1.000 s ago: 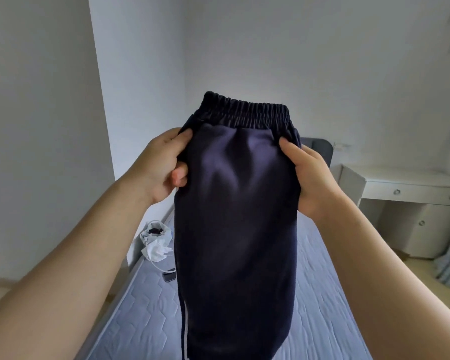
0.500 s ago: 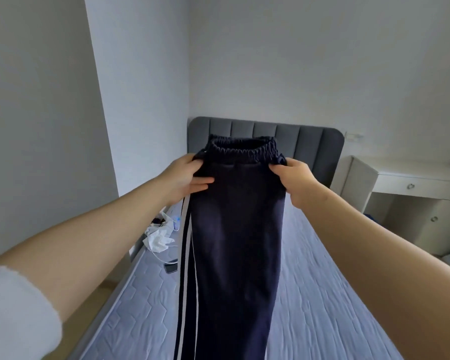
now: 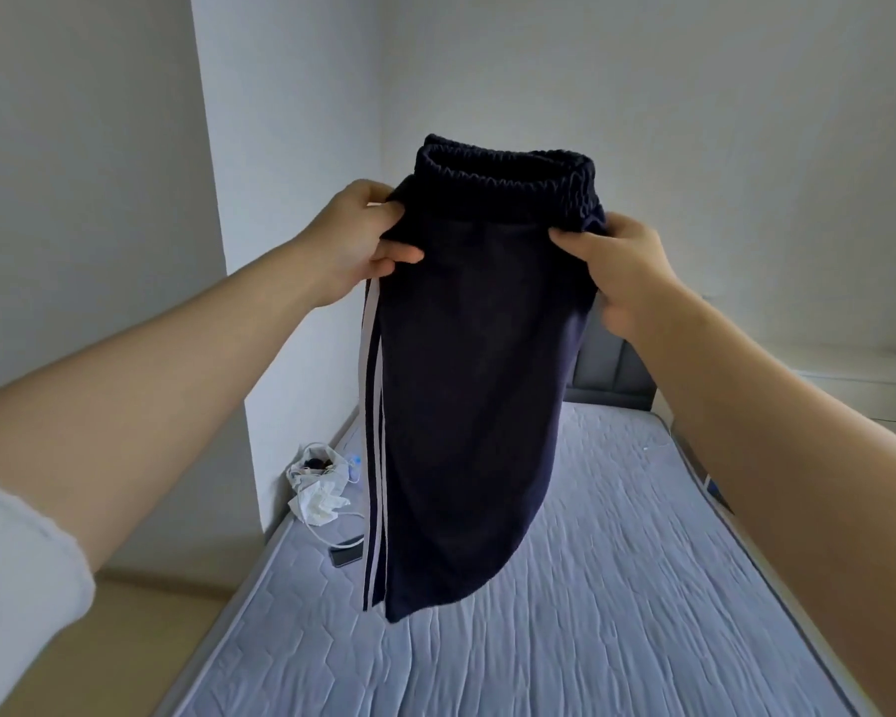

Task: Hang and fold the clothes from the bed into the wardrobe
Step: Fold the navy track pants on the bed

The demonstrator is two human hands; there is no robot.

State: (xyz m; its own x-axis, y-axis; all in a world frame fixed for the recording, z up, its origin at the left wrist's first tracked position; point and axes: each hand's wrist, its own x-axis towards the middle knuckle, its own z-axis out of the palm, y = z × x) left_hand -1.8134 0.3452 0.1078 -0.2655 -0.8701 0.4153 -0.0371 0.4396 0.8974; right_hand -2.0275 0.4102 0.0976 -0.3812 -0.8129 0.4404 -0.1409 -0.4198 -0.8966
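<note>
Left hand point(image 3: 355, 235): fingers clamped on the trousers' point(image 3: 466, 385) striped edge, higher above the bed point(image 3: 616, 587) than before.
Right hand point(image 3: 616, 271): thumb and fingers pinch the opposite edge, likewise raised.
Trousers: navy, lifted; hem now hangs clear above the bed.
Headboard point(image 3: 611, 375): now mostly hidden behind them.

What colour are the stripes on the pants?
White, two stripes running down the left side of the dark navy pants, seen in the head view.
</note>
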